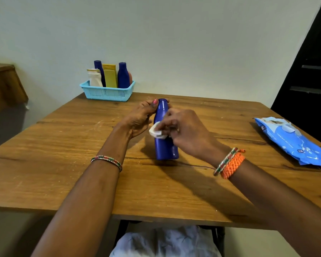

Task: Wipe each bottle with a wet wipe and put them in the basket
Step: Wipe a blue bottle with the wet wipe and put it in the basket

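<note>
A dark blue bottle [165, 145] stands upright in the middle of the wooden table [63, 173]. My left hand [139, 119] grips its neck and cap from the left. My right hand [183, 132] pinches a folded white wet wipe [156, 130] and presses it against the bottle's body. At the table's far left corner a light blue basket [107, 92] holds several bottles: two dark blue ones, a yellow one, a white one, and an orange-pink one partly hidden behind them.
A blue pack of wet wipes [293, 141] lies at the table's right edge with its flap lifted. A wooden ledge [6, 84] is at the far left, a dark doorway [311, 71] at the right, a pale wall behind.
</note>
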